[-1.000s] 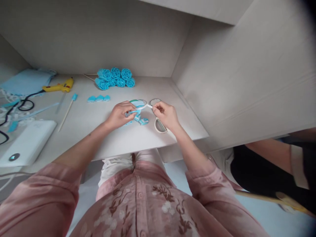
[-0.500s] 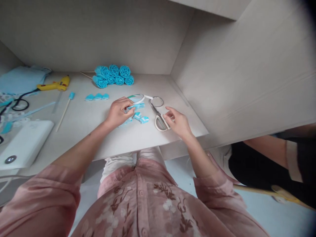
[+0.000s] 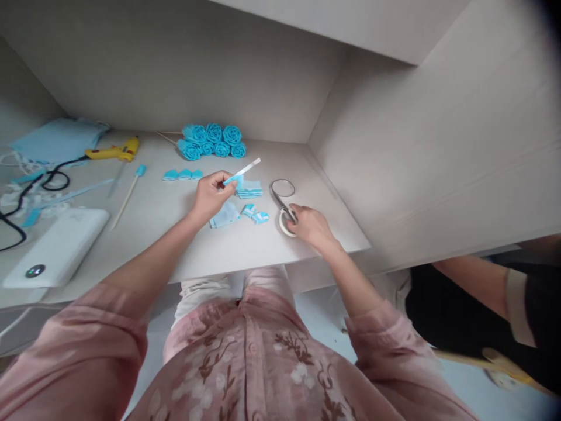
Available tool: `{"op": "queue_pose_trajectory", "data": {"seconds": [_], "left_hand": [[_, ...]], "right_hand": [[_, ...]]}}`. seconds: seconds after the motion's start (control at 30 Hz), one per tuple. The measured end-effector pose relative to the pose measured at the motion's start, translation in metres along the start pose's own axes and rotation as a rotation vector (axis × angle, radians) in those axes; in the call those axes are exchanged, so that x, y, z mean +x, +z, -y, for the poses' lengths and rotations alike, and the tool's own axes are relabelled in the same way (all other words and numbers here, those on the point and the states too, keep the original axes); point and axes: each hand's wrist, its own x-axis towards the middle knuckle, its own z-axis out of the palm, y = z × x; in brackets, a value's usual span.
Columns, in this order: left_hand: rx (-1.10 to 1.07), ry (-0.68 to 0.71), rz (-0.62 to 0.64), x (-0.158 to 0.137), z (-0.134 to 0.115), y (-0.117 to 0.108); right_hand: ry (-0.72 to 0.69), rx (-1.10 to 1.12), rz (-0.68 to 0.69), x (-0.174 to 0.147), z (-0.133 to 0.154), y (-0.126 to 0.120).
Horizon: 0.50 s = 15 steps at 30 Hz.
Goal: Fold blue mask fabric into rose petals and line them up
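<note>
My left hand (image 3: 213, 196) is closed, pinching a small light-blue fabric piece (image 3: 232, 180) with a narrow white strip (image 3: 249, 168) sticking out up and to the right. Just beyond its fingertips lies a stack of light-blue pieces (image 3: 249, 189). A flat pale-blue piece (image 3: 225, 215) and two small folded blue-and-white pieces (image 3: 255, 214) lie nearer the front edge. My right hand (image 3: 310, 225) has its fingers closed about the white handles of the scissors (image 3: 284, 214), which rest on the table. The scissors' blades point towards a thin ring (image 3: 283, 187).
Blue crepe-like roses (image 3: 213, 141) on sticks lie at the back. Folded blue pieces (image 3: 182, 175), a blue-tipped stick (image 3: 128, 197), a yellow glue gun (image 3: 114, 150) and a white power bank (image 3: 56, 248) are to the left. A side panel bounds the right; another person's arm (image 3: 473, 280) shows beyond it.
My right hand has closed on the scissors' handles. The white strip, curved in a loop before, now stands straight out from my left hand. The view has shifted slightly.
</note>
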Motion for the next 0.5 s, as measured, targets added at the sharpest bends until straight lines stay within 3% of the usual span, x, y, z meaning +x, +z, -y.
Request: {"op": "queue_pose_trajectory", "data": {"seconds": [0.1,0.17,0.23,0.37,0.5], "left_hand": [[-0.015,-0.008,-0.013,0.001,0.001,0.0],[-0.012,-0.007,-0.007,0.001,0.001,0.0],[-0.005,-0.003,0.002,0.0,0.002,0.001],[-0.001,0.001,0.02,-0.001,0.006,0.001],[0.002,-0.006,0.026,-0.002,0.01,0.001]], "right_hand": [[0.086,0.635,-0.002,0.005,-0.016,-0.008],[0.025,1.128,0.011,-0.001,-0.024,-0.013],[-0.09,1.452,0.076,-0.011,-0.025,-0.014],[-0.206,1.634,0.202,-0.024,-0.011,-0.004],[-0.251,1.539,0.115,-0.016,0.0,0.003]]}}
